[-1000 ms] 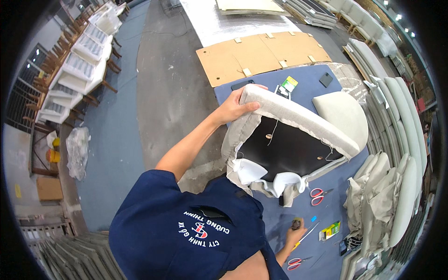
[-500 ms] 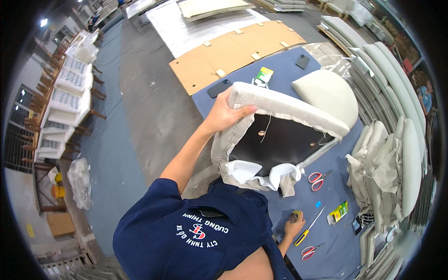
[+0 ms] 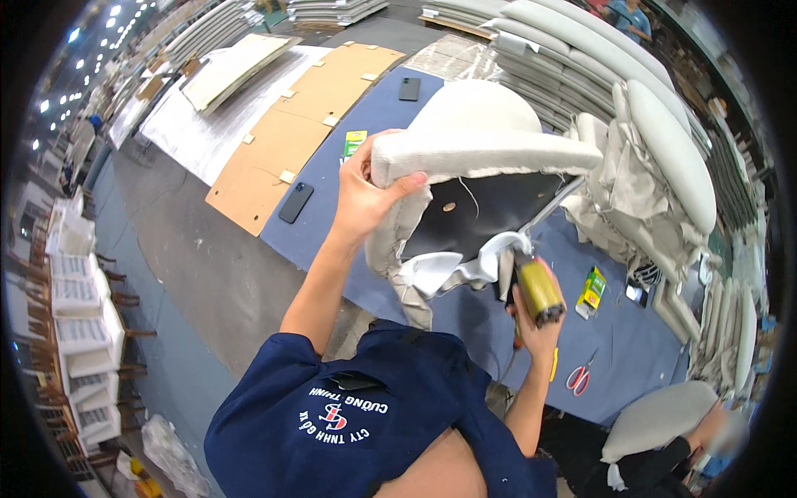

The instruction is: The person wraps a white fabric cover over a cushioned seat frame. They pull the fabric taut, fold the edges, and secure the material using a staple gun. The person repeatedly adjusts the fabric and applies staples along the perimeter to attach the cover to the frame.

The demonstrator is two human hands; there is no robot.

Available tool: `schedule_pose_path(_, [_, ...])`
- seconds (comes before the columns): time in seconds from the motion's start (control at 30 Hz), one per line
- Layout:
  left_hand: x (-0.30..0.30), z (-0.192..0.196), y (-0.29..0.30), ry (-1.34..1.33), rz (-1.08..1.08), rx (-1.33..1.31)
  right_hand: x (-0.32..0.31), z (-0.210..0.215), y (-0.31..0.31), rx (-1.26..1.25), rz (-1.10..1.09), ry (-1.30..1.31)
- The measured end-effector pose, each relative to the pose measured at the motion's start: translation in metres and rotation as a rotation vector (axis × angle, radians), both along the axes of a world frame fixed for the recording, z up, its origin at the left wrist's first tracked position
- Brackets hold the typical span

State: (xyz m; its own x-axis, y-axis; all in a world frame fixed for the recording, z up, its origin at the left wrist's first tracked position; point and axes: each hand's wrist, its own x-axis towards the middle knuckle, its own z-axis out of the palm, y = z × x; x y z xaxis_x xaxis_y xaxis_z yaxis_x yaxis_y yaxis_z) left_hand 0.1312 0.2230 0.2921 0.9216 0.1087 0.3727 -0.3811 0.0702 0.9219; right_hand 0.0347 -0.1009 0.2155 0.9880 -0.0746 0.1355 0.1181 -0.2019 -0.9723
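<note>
The left hand [image 3: 359, 203] clamps the cushion [image 3: 490, 153] by its upper left corner, thumb in front, fingers behind; the right hand [image 3: 540, 334] is wrapped round a tool [image 3: 539, 286] with a stubby olive-yellow barrel and dark end cap. The tool's nose is at the cushion's lower right edge, by the loose white lining [image 3: 432, 272]; whether they touch, I cannot tell. The cushion tilts up over the table [image 3: 618, 349], its smooth black underside [image 3: 490, 217] framed by ragged-edged beige weave. Behind it lies a rounded pale pad [image 3: 477, 106]. Right of the right hand, bare blue tabletop gives room between a green-yellow box [image 3: 591, 292] and scissors [image 3: 582, 375] by the near edge. One phone [image 3: 296, 202] lies along the left edge, another phone [image 3: 409, 89] toward the far left corner. Tan board [image 3: 290, 137] meets the left edge; crumpled fabric [image 3: 635, 187] crowds the far right.
</note>
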Motion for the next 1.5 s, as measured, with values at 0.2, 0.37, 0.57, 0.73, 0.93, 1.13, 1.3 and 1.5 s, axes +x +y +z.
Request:
schedule_pose_path(0.2, [0.059,-0.058,0.058,0.180,-0.129,-0.004,0.057,0.024,0.085,0.164,0.178,-0.132])
schedule_pose_path(0.37, [0.089,-0.050,0.069,0.160,-0.193,0.032,0.086,-0.017,0.132,0.267,0.255,-0.243])
schedule_pose_path(0.57, [0.127,-0.039,0.070,0.555,-0.522,-0.289,0.095,-0.038,0.132,0.246,0.206,-0.329])
schedule_pose_path(0.73, [0.142,-0.042,0.130,0.858,-0.667,-0.188,0.090,-0.029,0.155,0.210,0.291,-0.395])
schedule_pose_path(0.93, [0.132,-0.042,0.120,1.162,-0.462,0.190,0.090,-0.055,0.157,0.130,0.252,-0.380])
schedule_pose_path(1.13, [0.094,-0.035,0.144,1.141,-0.402,0.199,0.071,-0.048,0.171,0.105,0.349,-0.337])
schedule_pose_path(1.3, [0.095,-0.010,0.119,1.151,-0.430,0.425,0.071,-0.047,0.165,0.119,0.355,-0.350])
schedule_pose_path(1.5, [0.082,0.004,0.132,1.181,-0.540,0.342,0.067,-0.043,0.163,0.134,0.352,-0.353])
